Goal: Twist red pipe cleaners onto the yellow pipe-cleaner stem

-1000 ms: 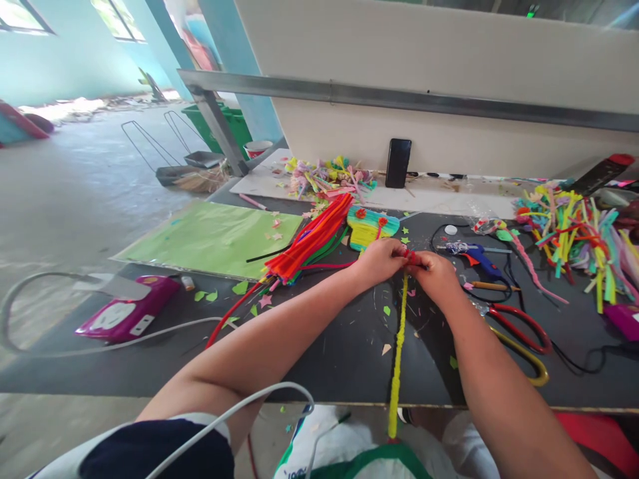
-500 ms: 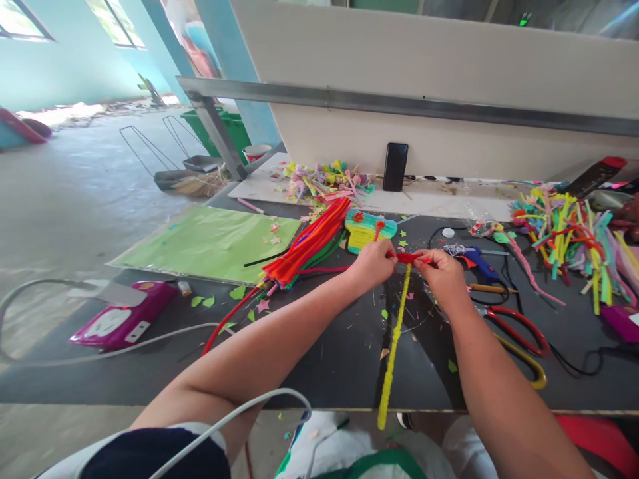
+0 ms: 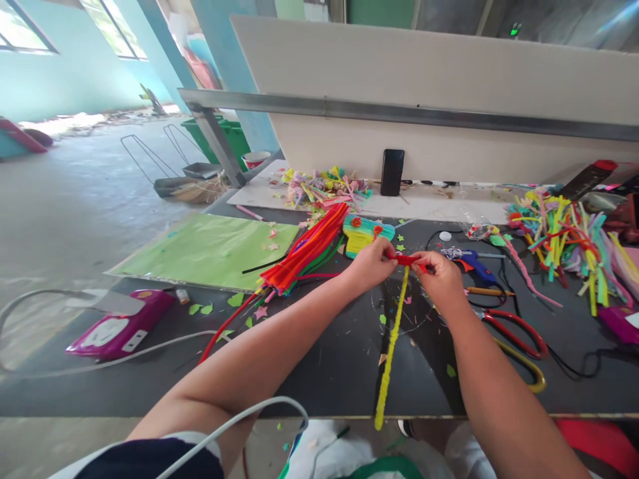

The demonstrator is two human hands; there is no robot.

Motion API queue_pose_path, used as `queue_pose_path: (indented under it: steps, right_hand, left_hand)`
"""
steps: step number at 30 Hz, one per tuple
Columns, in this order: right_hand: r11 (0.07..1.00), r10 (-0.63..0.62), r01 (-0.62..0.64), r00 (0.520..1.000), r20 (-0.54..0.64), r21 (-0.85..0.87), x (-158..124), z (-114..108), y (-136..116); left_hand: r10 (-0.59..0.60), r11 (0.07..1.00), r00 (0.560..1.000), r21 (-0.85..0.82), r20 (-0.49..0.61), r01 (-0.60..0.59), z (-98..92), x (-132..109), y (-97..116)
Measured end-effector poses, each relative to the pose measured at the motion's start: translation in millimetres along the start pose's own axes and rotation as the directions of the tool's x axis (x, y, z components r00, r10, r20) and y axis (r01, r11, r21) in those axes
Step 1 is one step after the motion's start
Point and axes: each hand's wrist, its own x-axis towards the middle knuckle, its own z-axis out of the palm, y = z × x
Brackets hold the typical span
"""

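My left hand (image 3: pixel 374 265) pinches one end of a short red pipe cleaner piece (image 3: pixel 407 260), and my right hand (image 3: pixel 439 276) pinches its other end. From the middle of the red piece a long yellow fuzzy stem (image 3: pixel 393 346) hangs down toward the table's front edge. Just behind my left hand lies a blue and yellow pipe cleaner shape (image 3: pixel 360 241) with small red flowers. Left of it rests a bundle of red pipe cleaners (image 3: pixel 307 249), with green and black ones underneath.
Red and yellow-handled scissors (image 3: pixel 519 332) and a blue glue gun (image 3: pixel 476 265) lie to the right. Colourful pipe cleaner scraps (image 3: pixel 564 233) are piled farther right. A phone (image 3: pixel 392 172) stands at the back. Left are a green sheet (image 3: pixel 210 249) and a purple box (image 3: pixel 120 326) with cables.
The view has shifted slightly. At my right hand, the red piece's end now angles down past the fingertips. Both hands keep nearly the same places.
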Motion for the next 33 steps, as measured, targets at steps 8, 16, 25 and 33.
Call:
queue_pose_path:
  steps: [8, 16, 25, 33]
  right_hand:
    - [0.969, -0.249, 0.248, 0.968, -0.028, -0.019, 1.2, 1.4, -5.8]
    - [0.943, -0.323, 0.324, 0.946, -0.017, 0.076, -0.6, 0.0, -16.0]
    - [0.955, -0.278, 0.28, 0.96, -0.031, 0.098, -1.4, -4.5, -24.2]
    - [0.986, -0.126, 0.133, 0.989, -0.07, 0.098, -5.8, 0.5, -16.0]
  left_hand:
    - [0.068, 0.973, 0.976, -0.231, 0.206, -0.019, -11.1, 8.5, -6.5]
    - [-0.06, 0.866, 0.963, -0.465, 0.264, 0.182, -12.4, 2.6, 2.0]
    - [-0.113, 0.714, 0.967, -0.658, 0.228, 0.238, -9.4, 1.3, 4.8]
    - [-0.132, 0.665, 0.967, -0.704, 0.219, 0.25, -2.1, -0.6, -0.3]
